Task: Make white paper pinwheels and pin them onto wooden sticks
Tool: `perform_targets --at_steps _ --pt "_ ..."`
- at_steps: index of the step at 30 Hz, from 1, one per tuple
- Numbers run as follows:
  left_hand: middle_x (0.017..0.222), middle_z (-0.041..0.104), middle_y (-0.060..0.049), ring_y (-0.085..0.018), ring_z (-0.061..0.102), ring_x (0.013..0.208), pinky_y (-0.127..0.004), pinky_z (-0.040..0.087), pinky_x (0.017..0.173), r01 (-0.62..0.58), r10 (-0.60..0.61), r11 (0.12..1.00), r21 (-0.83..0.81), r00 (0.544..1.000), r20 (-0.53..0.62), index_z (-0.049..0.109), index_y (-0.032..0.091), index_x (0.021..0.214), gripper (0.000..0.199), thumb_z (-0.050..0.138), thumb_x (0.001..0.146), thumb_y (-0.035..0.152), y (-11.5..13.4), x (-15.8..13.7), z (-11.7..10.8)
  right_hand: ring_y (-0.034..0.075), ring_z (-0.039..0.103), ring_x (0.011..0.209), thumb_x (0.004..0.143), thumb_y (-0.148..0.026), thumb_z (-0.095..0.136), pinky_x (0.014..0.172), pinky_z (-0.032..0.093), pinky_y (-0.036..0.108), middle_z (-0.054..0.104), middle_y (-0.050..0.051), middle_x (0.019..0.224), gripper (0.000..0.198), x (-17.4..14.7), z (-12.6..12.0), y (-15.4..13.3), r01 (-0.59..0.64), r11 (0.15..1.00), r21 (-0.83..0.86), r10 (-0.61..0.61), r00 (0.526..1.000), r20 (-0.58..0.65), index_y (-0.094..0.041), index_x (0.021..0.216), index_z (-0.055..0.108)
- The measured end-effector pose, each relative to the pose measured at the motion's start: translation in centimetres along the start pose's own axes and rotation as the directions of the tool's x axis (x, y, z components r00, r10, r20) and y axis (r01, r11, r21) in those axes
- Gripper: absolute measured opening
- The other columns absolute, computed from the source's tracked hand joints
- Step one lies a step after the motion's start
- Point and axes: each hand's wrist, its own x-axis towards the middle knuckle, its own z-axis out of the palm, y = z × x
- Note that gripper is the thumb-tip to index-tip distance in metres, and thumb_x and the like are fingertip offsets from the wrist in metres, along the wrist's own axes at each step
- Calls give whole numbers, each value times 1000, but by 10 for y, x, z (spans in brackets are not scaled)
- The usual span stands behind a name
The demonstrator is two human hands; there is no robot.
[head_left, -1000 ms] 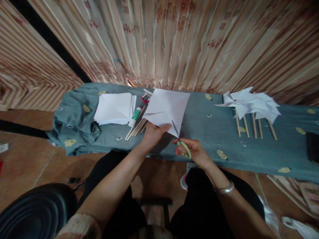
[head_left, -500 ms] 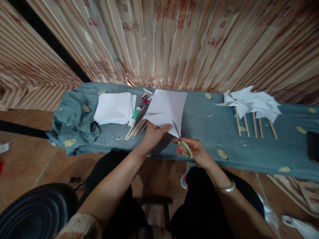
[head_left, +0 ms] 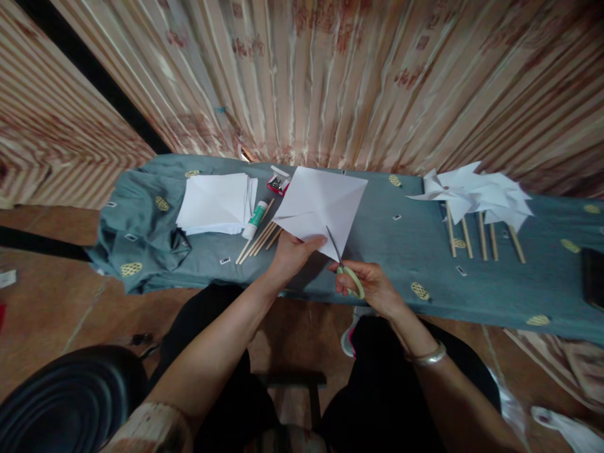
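A square sheet of white paper [head_left: 325,195] is pinched at its near edge by my left hand [head_left: 295,253], thumb on top. One slit runs in from the sheet's left side, and a flap stands slightly apart there. My right hand [head_left: 365,282] grips green-handled scissors [head_left: 352,280], whose blades lie across the sheet's lower right part, pointing up and left. Left of the sheet are several wooden sticks [head_left: 262,242] and a green-and-white glue stick [head_left: 255,220]. A small red box of metal pins [head_left: 277,184] sits behind them, touching or close to the paper.
A stack of white paper [head_left: 214,204] lies on the left of the cloth-covered table [head_left: 391,251]. Several paper pinwheels on sticks [head_left: 476,198] lie at the right. A dark object [head_left: 593,277] rests at the right edge. A black round stool [head_left: 70,396] stands lower left.
The paper's right side has spread outward to the right, its far right corner now farther over. Both hands and the scissors stay nearly in place.
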Motion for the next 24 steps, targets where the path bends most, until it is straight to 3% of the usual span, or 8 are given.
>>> perform_targets --at_steps 5,11,16,24 --pt "84 73 -6 -22 65 76 -37 55 78 3 -2 1000 -10 1000 26 66 18 79 27 78 57 29 -2 -1 -1 9 54 51 51 -52 91 50 46 23 65 -2 60 49 0 1 -1 -56 997 55 58 998 -40 -18 83 76" --pt "78 71 -4 -20 63 74 -35 54 77 -11 12 1000 -5 996 91 65 19 73 21 76 59 30 -4 -3 -1 9 52 52 58 -49 89 48 41 23 67 2 62 41 0 -2 1 -24 1000 9 24 999 -21 -16 71 69" --pt "76 70 -3 -19 61 71 -33 53 73 -7 7 1000 -1 997 75 65 19 72 21 76 57 28 -2 -3 0 9 51 51 55 -50 90 48 40 23 66 0 61 46 0 0 2 -58 998 35 59 997 -48 -15 82 74" --pt "79 69 -4 -19 62 73 -33 52 75 -8 9 1000 -19 997 75 64 18 74 20 76 59 25 0 -6 0 9 54 51 54 -50 90 49 43 23 64 0 58 47 1 0 3 -56 997 44 58 997 -48 -15 79 74"
